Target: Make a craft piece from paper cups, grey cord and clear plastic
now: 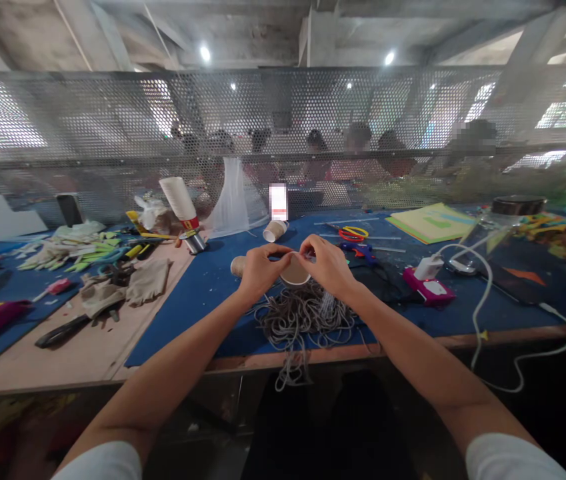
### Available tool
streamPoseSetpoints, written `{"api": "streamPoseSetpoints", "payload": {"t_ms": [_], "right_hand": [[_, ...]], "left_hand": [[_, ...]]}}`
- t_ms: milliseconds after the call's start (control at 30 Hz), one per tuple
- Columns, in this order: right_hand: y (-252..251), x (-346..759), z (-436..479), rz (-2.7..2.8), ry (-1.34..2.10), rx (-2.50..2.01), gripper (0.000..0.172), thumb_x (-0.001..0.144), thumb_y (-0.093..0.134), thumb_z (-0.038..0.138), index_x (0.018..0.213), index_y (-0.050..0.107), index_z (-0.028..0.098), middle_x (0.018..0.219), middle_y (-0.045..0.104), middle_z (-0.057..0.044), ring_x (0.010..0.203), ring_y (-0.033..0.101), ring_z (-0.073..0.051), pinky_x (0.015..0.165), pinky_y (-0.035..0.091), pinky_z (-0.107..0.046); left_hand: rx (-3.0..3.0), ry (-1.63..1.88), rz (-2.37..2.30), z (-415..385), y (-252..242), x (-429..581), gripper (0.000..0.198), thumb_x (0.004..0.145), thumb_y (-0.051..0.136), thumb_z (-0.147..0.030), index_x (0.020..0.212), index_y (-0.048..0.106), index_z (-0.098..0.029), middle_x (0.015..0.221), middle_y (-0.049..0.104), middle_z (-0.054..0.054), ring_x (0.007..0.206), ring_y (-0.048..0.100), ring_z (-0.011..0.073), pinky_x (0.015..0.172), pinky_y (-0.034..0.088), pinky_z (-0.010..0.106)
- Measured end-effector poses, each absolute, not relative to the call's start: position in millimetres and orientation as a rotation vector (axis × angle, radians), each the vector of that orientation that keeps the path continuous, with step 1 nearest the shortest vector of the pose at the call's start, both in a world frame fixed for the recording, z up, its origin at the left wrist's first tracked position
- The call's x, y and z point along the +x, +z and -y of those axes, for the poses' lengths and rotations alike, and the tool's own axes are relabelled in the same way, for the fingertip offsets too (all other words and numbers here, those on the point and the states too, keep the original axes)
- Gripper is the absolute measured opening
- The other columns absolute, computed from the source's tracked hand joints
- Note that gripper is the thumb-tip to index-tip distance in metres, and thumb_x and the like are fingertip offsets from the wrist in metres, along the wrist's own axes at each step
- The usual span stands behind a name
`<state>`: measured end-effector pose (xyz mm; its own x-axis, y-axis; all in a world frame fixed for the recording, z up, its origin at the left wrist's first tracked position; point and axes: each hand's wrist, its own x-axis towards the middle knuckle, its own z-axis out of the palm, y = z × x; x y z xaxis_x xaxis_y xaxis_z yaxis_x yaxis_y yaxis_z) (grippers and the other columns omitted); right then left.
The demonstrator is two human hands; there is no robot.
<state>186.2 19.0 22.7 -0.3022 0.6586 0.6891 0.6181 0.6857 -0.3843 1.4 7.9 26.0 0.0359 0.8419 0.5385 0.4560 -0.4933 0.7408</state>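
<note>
Both of my hands meet over the blue mat, at the upper rim of a round paper cup (295, 272) with a brownish face and a pale edge. The thumb and fingers of my left hand (265, 268) pinch the left side of its rim. At the right side, my right hand (327, 265) grips with bent fingers; the fingertips are partly hidden. Below the cup lies a loose heap of grey cord (307, 317), some strands hanging over the table edge. A tan, roll-like piece (237, 266) rests beside my left hand, and another cup (275, 231) lies on its side behind.
A lit phone (279, 201) stands at the back. Scissors (353, 233), a blue glue gun (361, 251) and a purple power strip (427, 288) with a cable are on the right, near a lidded jar (500, 223). Leftward are stacked cups (177, 197) and gloves (147, 281).
</note>
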Motion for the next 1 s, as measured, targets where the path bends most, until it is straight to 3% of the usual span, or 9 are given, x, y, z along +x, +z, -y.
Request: {"api": "streamPoseSetpoints", "payload": {"t_ms": [1000], "right_hand": [[24.2,185.8,-19.3,2.025,0.091,-1.048,0.007,0.089,0.062,0.02,0.09,0.056,0.023,0.086,0.067,-0.001,0.08,0.064,-0.017,0.069,0.04,-0.028]], "left_hand": [[1.967,1.381,-1.367,-8.3,26.7,0.4,0.015,0.084,0.07,-0.027,0.091,0.081,-0.02,0.092,0.081,0.005,0.087,0.074,0.0209,0.082,0.059,0.032]]}}
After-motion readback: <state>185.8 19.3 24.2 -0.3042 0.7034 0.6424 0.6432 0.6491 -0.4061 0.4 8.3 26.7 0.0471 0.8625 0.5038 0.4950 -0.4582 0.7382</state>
